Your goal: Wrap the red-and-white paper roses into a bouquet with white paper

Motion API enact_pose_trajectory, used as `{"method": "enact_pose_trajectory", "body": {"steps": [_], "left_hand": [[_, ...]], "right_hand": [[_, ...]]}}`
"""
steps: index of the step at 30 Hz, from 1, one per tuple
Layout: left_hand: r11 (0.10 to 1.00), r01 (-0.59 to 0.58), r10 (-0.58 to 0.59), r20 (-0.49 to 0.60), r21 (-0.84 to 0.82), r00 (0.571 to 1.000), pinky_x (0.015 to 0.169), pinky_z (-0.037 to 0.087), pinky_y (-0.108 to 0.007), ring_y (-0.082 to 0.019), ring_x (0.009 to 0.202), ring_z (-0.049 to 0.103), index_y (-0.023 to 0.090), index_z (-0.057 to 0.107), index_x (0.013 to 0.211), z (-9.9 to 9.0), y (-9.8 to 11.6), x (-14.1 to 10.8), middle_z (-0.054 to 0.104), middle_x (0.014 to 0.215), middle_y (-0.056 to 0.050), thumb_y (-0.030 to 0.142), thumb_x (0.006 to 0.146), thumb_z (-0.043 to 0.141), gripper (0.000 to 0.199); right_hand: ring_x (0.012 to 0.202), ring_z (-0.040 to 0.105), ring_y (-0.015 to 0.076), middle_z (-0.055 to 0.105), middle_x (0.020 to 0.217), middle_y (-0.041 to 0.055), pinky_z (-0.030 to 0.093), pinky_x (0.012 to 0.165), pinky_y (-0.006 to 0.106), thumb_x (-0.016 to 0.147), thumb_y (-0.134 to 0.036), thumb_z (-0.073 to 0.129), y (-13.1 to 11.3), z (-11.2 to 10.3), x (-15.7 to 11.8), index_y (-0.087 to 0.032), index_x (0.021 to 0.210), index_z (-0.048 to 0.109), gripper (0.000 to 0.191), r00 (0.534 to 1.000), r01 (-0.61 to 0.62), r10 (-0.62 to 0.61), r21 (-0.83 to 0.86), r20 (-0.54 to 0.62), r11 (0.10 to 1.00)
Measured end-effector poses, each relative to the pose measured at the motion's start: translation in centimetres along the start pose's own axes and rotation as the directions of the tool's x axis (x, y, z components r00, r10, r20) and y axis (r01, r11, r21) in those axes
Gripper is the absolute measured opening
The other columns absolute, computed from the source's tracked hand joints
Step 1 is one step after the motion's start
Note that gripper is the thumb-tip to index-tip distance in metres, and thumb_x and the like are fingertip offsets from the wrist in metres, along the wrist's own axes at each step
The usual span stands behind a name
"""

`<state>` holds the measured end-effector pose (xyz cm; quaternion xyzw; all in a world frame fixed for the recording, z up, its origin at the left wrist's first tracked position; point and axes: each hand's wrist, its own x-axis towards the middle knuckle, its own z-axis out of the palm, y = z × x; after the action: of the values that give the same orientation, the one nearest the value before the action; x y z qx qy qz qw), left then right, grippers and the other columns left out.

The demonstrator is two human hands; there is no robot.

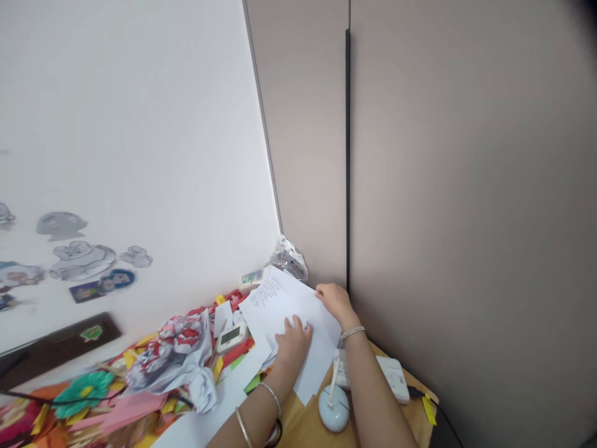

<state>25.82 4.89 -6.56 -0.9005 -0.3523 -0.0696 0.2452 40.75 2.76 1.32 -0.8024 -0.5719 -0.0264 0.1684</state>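
Note:
Several white sheets of paper (286,306) lie overlapping at the far end of the cluttered desk; the top one has lines of print in its upper left. My left hand (295,343) rests on the sheets with its fingers spread. At the right edge of the papers, my right hand (336,303) pinches a sheet between thumb and fingers. Left of the papers sits a small white device with a grey screen (232,337). Below my right wrist is a pale blue computer mouse (334,409), with a white cable on it.
Crumpled red-and-white wrapping (180,336), coloured paper scraps and a green paper flower (84,394) cover the desk's left side. A silvery packet (288,258) stands in the corner. A white power strip (394,378) lies right of my forearm. The wardrobe (466,186) borders the desk.

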Motion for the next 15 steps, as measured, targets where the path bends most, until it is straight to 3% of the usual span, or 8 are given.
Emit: {"method": "enact_pose_trajectory", "body": {"steps": [5,9,15], "left_hand": [[1.0,0.005,-0.005,-0.006,-0.007,1.0,0.059,0.056,-0.046,-0.039,0.112,0.052,0.024,0.056,0.11,-0.4,-0.1,-0.1,0.054,0.125,-0.019,0.002,0.082,0.039,0.039],[1.0,0.001,-0.001,0.003,-0.024,1.0,0.06,0.055,-0.046,-0.039,0.114,0.05,0.021,0.055,0.11,-0.7,-0.3,-0.2,0.052,0.126,-0.021,0.0,0.082,0.036,0.04],[0.996,-0.025,0.028,0.035,-0.082,0.999,0.061,0.055,-0.048,-0.039,0.114,0.049,0.021,0.057,0.109,-0.6,-0.6,-0.4,0.053,0.124,-0.02,0.003,0.082,0.042,0.037]], "right_hand": [[0.082,0.063,0.015,0.07,0.089,0.002,0.032,0.057,0.022,0.088,-0.028,0.048,-0.5,-0.5,-0.1,-0.023,0.082,0.063,0.017,0.997,0.006,-0.005,0.011,-0.083,1.0],[0.07,0.063,0.0154,0.07,0.078,0.0033,0.03,0.055,0.023,0.091,-0.028,0.041,-1.3,-1.3,-0.1,-0.023,0.086,0.062,0.021,0.982,-0.063,0.066,0.026,-0.178,0.998],[0.066,0.061,0.0154,0.069,0.078,0.0048,0.03,0.054,0.023,0.094,-0.026,0.032,-0.6,-4.2,-1.5,-0.02,0.087,0.061,0.03,0.897,-0.2,0.22,0.093,-0.384,0.975]]}}
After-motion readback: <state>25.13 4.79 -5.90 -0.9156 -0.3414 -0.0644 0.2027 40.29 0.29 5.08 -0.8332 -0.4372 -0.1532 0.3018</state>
